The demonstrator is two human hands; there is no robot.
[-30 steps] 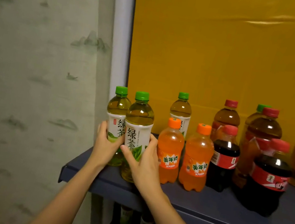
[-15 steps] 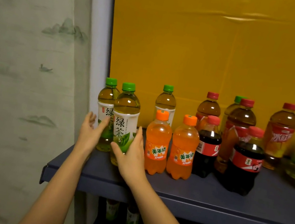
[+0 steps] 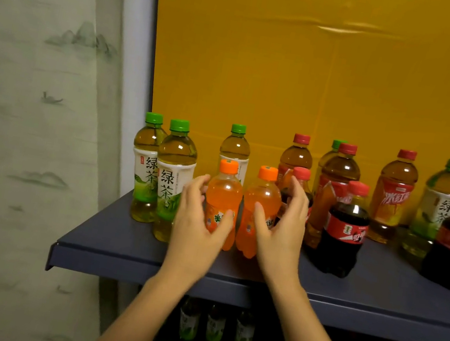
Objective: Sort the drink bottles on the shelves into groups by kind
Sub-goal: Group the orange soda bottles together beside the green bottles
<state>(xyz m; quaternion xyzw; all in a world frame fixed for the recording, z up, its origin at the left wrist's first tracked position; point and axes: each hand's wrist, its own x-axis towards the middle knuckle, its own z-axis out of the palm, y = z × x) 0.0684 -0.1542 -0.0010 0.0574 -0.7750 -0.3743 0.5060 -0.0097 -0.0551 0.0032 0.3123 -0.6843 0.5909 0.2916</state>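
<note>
Broadly: dark blue shelf point(image 3: 114, 244) carries upright bottles. Two green tea bottles point(image 3: 172, 179) at left end, touching. Cola bottle point(image 3: 345, 230) right of centre. Orange sodas side by side near front edge. Left hand point(image 3: 196, 225) grasps left orange soda bottle point(image 3: 223, 188), thumb across label. Right hand point(image 3: 281, 237): thumb on right orange soda bottle point(image 3: 263, 195), fingers loose, spread past its right side, not closed.
</note>
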